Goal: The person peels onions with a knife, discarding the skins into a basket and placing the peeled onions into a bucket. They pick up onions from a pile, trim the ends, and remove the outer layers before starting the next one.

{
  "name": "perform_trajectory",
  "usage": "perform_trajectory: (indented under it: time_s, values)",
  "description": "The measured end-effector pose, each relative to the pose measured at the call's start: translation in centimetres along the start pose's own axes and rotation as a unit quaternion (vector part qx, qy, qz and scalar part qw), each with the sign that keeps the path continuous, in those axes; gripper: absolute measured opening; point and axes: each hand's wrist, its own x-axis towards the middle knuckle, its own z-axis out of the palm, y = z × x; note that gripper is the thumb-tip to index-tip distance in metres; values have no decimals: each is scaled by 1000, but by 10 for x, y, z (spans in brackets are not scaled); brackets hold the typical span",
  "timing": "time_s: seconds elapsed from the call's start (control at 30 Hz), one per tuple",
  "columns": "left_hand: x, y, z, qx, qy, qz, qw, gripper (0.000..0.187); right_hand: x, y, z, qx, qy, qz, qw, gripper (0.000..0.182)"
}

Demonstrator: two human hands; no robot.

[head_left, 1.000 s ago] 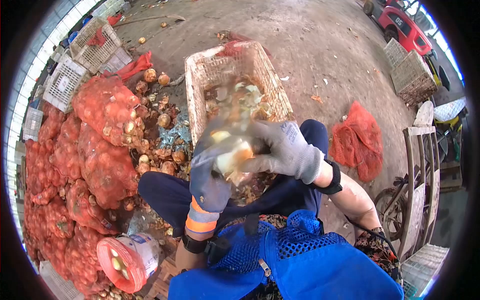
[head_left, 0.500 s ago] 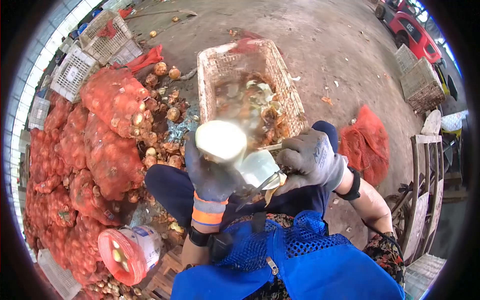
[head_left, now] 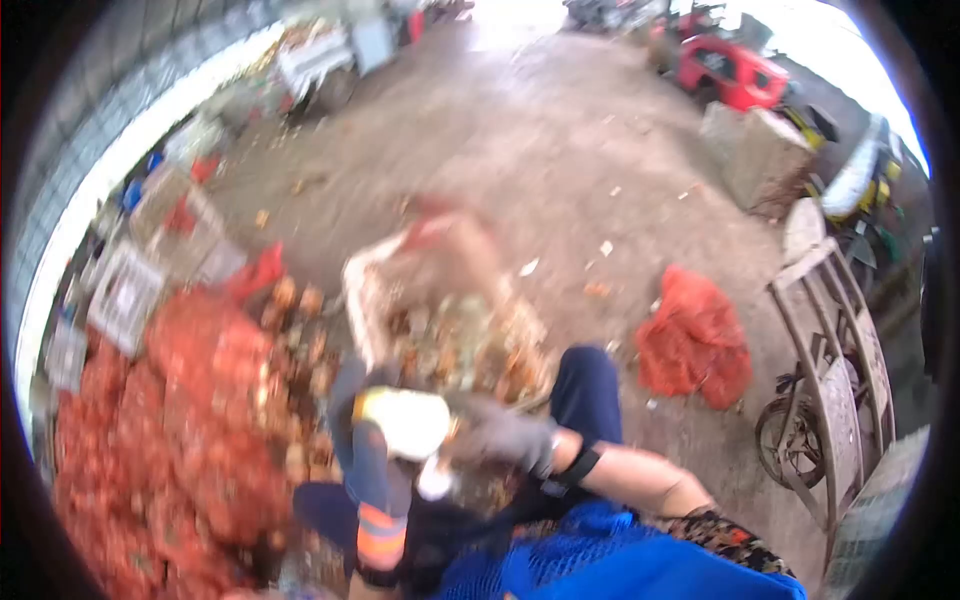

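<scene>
A peeled white onion [head_left: 405, 422], glaring bright, is in my left hand [head_left: 362, 440], whose gloved fingers wrap its left side. My right hand [head_left: 500, 435], in a grey glove, is closed against the onion's right side. Motion smears its fingers, and the knife seen in it a moment earlier does not show clearly now. Below the onion is a small bright white round thing [head_left: 433, 480], too blurred to name. Just beyond my hands stands a dirty white crate [head_left: 362, 290] holding onion skins and scraps [head_left: 465, 335].
Red mesh sacks of onions [head_left: 190, 430] are piled on the left, with loose onions [head_left: 285, 292] beside them. Stacked crates [head_left: 125, 295] stand behind. An empty-looking red mesh sack [head_left: 692, 335] lies right of my knee. A wooden frame [head_left: 830, 390] leans farther right.
My view has tilted up and shifted, bringing more far floor into sight. Both hands have drawn together at the onion; my right hand has moved left. The bucket has mostly left view.
</scene>
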Motion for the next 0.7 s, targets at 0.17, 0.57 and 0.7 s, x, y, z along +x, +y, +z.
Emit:
perform_trajectory:
  time_s: [0.17,0.57,0.7]
  values:
    - [19,23,-3,601,-132,225,755,63,46,68,-9,62,-12,-174,983,57]
    - [-6,-8,24,244,28,168,955,77,-1,24,-1,-184,123,-135,966,80]
    - [-25,-12,19,310,34,153,938,80,-8,23,-6,-84,-3,-188,979,84]
